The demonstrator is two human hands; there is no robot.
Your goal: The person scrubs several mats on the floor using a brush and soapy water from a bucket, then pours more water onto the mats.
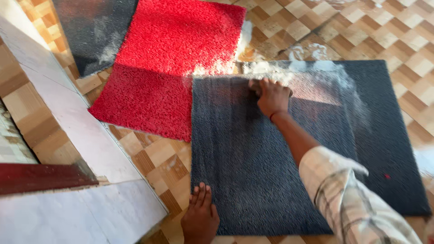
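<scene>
A dark grey doormat [253,171] lies flat on the tiled floor, its far part covered with white soap foam [316,74]. My right hand [271,97] is closed on a small scrubbing brush [254,86], mostly hidden under the fingers, pressed on the mat near its far edge. My left hand [200,217] rests flat with fingers together on the mat's near left edge. A checked sleeve covers my right forearm.
A red shaggy mat [167,63] lies left of the grey one, touching it. Another dark mat [92,31] with foam lies at the far left. A white step edge [68,113] and a dark red strip [40,176] run along the left. The wet patterned tile floor [352,27] surrounds everything.
</scene>
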